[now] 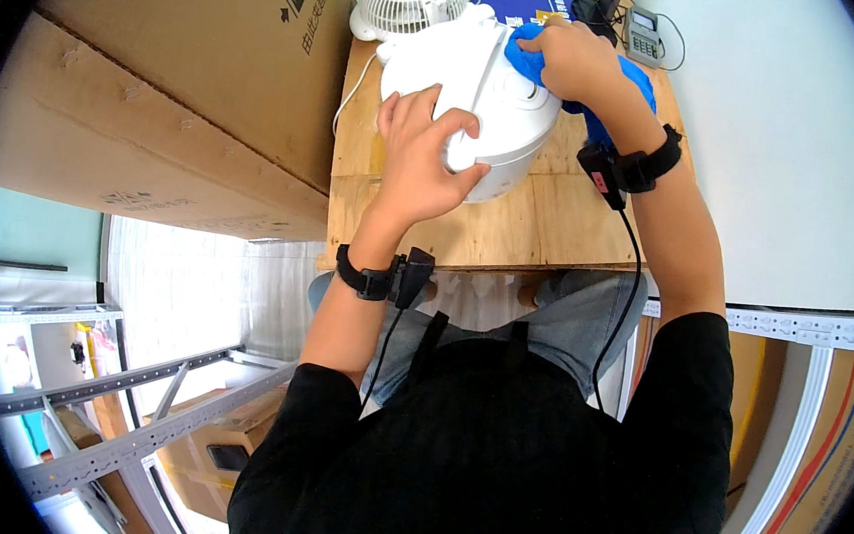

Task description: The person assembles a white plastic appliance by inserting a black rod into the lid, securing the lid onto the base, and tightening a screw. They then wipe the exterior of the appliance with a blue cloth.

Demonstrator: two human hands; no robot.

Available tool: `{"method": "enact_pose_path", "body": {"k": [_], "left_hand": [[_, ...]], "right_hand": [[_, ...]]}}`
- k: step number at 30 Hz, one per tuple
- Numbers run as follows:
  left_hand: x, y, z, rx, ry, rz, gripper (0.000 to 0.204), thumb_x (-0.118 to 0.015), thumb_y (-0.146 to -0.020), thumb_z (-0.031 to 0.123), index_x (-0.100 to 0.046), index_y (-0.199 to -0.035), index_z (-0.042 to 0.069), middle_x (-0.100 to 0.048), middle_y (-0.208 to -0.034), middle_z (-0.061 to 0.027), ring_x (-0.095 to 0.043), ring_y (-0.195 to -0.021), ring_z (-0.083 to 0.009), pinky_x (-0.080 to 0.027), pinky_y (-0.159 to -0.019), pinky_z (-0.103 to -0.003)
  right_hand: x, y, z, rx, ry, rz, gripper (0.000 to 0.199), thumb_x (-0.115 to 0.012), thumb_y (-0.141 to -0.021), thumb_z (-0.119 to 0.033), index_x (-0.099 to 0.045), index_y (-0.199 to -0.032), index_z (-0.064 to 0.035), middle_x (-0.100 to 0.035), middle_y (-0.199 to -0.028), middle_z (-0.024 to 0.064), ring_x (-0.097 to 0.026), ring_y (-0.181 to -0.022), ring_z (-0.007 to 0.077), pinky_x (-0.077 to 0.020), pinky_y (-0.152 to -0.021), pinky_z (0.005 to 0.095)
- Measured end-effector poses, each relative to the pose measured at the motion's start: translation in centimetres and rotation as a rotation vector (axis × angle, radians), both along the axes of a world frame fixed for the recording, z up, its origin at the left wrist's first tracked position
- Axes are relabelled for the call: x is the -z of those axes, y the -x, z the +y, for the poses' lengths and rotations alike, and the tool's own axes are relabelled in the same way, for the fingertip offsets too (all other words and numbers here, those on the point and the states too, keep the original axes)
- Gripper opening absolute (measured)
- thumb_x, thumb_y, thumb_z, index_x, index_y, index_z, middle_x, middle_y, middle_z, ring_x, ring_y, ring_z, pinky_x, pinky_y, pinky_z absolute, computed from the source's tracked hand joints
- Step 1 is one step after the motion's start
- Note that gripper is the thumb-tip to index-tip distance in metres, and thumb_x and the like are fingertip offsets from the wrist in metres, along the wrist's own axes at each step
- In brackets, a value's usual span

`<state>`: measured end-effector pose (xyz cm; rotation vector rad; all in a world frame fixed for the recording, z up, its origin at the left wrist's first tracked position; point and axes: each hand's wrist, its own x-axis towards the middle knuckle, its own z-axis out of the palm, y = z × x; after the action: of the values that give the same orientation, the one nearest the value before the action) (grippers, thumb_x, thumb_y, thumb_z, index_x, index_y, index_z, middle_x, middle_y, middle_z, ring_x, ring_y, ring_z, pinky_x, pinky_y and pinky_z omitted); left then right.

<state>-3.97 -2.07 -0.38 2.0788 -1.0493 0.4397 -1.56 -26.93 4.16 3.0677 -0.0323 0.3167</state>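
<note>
A white, rounded appliance that looks like a rice cooker [507,123] is on the wooden table [560,227] in front of me. My left hand [424,156] grips its near left side, the thumb at the front edge and the fingers over the top. My right hand [576,60] is closed on a blue cloth [526,58] at the far right of the lid. Part of the cloth hangs down beside the appliance under my right forearm. My right fingertips are partly hidden in its folds.
Behind the appliance stands a small white fan [408,2], near a blue printed sheet [523,2]. A grey keypad device [644,35] with a cable sits at the far right corner. A large cardboard box [192,68] borders the table's left; a white wall [788,145] borders its right.
</note>
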Motion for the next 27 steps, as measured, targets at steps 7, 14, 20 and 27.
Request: {"method": "enact_pose_path", "body": {"k": [7, 14, 20, 27], "left_hand": [[-0.1, -0.1, -0.1, 0.004, 0.012, -0.015, 0.042, -0.087, -0.057, 0.02, -0.064, -0.092, 0.017, -0.055, -0.127, -0.016, -0.046, -0.122, -0.0379, -0.021, -0.111, -0.051], [0.0, 0.1, -0.2, -0.034, 0.013, -0.021, 0.041, -0.087, -0.057, 0.019, -0.063, -0.09, 0.016, -0.056, -0.127, -0.0146, -0.047, -0.121, -0.0366, -0.022, -0.11, -0.049], [0.0, 0.1, -0.1, -0.017, 0.004, -0.027, 0.041, -0.087, -0.057, 0.019, -0.063, -0.09, 0.016, -0.057, -0.127, -0.0145, -0.047, -0.121, -0.0363, -0.023, -0.109, -0.049], [0.0, 0.1, 0.1, -0.018, 0.011, -0.05, 0.04, -0.086, -0.058, 0.02, -0.063, -0.09, 0.016, -0.057, -0.128, -0.0132, -0.047, -0.121, -0.0356, -0.022, -0.11, -0.049]], "right_hand": [[-0.3, -2.1, 0.3, 0.032, 0.008, 0.006, 0.027, -0.057, -0.096, -0.023, -0.074, -0.116, -0.0234, -0.065, -0.116, 0.0104, -0.062, -0.113, 0.0326, -0.051, -0.091, 0.0545], [-1.6, 0.5, 2.2, -0.012, 0.174, 0.035, 0.049, -0.064, -0.084, -0.003, -0.072, -0.123, -0.0319, -0.06, -0.132, 0.0096, -0.059, -0.119, 0.0306, -0.0494, -0.096, 0.0489], [-1.3, 1.0, 2.0, -0.089, 0.098, -0.013, 0.049, -0.064, -0.082, -0.002, -0.074, -0.12, -0.0308, -0.06, -0.132, 0.0093, -0.059, -0.119, 0.0301, -0.0506, -0.093, 0.0482], [-1.5, -0.5, 1.2, -0.027, -0.053, 0.03, 0.039, -0.06, -0.087, -0.015, -0.073, -0.12, -0.0327, -0.066, -0.119, 0.0098, -0.064, -0.11, 0.0346, -0.0521, -0.093, 0.0491]]}}
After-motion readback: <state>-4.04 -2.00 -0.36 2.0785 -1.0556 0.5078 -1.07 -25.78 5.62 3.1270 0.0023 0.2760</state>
